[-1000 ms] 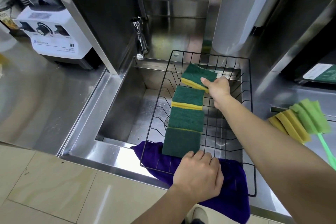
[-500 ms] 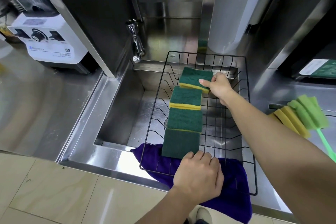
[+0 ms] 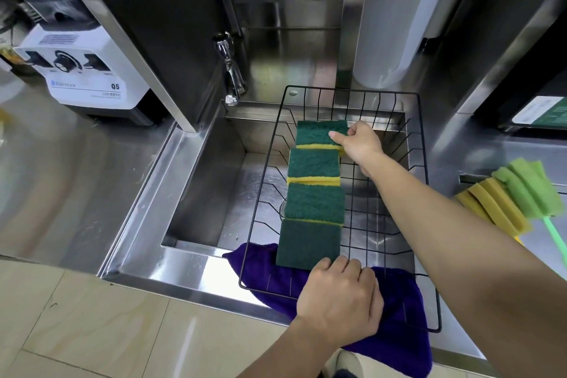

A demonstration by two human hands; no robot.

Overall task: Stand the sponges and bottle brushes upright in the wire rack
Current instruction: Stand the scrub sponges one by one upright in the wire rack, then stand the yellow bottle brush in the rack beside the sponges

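R hand (image 3: 359, 144) pinching far sponge (image 3: 319, 133) at 12 in rack (image 3: 425, 193), L hand (image 3: 339, 298) gripping rack's near rim at 6, brushes (image 3: 509, 196) at 3

A wire rack (image 3: 420, 193) was set across the right part of the sink (image 3: 202, 187), its near edge on a cloth (image 3: 399, 325). Four sponges (image 3: 313, 202) were lined front to back in its left side. Two bottle brushes (image 3: 515, 193) were laid on the counter to its right, a blender base (image 3: 86, 74) far left.
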